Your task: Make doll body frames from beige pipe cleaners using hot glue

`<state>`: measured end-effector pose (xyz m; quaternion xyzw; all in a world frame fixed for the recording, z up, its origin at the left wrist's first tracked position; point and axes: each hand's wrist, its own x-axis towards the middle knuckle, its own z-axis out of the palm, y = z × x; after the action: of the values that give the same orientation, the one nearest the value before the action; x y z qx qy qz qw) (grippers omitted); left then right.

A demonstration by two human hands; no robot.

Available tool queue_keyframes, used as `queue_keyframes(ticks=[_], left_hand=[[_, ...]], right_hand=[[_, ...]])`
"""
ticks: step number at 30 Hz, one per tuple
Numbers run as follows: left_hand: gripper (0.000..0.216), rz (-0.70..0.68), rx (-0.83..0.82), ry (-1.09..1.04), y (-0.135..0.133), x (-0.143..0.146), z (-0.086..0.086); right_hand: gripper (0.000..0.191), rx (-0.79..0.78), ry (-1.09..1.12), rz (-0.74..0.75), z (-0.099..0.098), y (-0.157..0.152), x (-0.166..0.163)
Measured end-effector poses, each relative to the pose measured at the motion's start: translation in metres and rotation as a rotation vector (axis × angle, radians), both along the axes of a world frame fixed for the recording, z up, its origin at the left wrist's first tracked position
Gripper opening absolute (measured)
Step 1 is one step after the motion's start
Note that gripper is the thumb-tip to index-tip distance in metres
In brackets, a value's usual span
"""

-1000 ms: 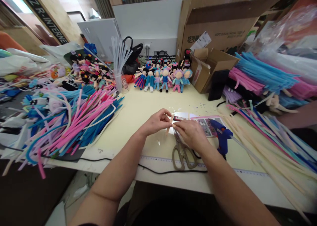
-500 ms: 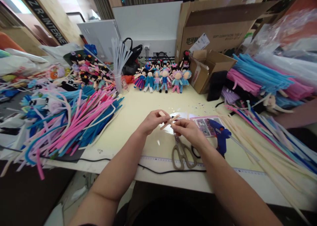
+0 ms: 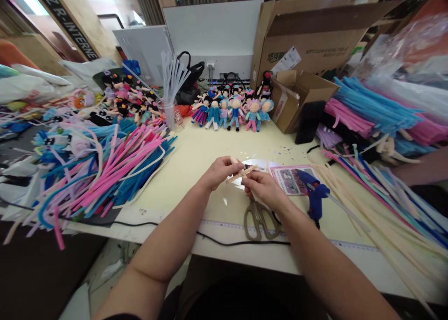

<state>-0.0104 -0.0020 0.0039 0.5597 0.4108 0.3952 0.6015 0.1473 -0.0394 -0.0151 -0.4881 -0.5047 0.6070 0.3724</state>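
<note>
Between the fingertips of both hands is a small figure of bent beige pipe cleaners, its short ends crossing one another. My left hand pinches its left side, with one stub standing up by the thumb. From the right, my right hand closes on the lower part, and its fingers hide some of the shape. Just below the right hand lie scissors, handles towards me, blades partly covered by the hand. A blue hot glue gun rests right of them, beside a pink-edged picture card.
Loose pipe cleaners heap on the left, and more bundles lie on the right. Finished dolls stand at the back near cardboard boxes. A black cable runs along the front edge. Glue sticks fill a cup.
Both hands keep hold of the beige pipe cleaners, and the right fingers have curled in a little closer. The whole view has shifted slightly.
</note>
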Motion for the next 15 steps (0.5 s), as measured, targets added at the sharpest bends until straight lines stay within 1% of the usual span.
queue_keyframes(ticks=[3, 5, 8, 10, 13, 15], left_hand=[[0.030, -0.024, -0.023, 0.026, -0.0013, 0.0001, 0.0001], [0.028, -0.040, -0.005, 0.048, -0.0014, -0.0008, -0.0006], [0.026, -0.019, 0.009, 0.087, -0.0005, -0.0020, -0.0024], [0.025, -0.001, 0.010, 0.110, 0.0003, -0.0017, -0.0036], [0.027, 0.021, 0.002, 0.115, 0.0004, -0.0002, -0.0043], [0.029, 0.017, 0.000, 0.088, -0.0002, 0.0007, -0.0035]], right_hand=[[0.025, 0.038, 0.003, -0.037, -0.0004, -0.0001, -0.0009], [0.027, 0.014, 0.011, -0.045, 0.0029, -0.0006, 0.0002], [0.032, -0.038, 0.036, 0.008, 0.0072, -0.0013, 0.0026], [0.031, -0.050, 0.023, 0.034, 0.0066, -0.0011, 0.0030], [0.027, -0.023, -0.030, 0.017, 0.0022, -0.0002, 0.0007], [0.027, 0.010, -0.023, -0.020, 0.0006, 0.0002, -0.0013]])
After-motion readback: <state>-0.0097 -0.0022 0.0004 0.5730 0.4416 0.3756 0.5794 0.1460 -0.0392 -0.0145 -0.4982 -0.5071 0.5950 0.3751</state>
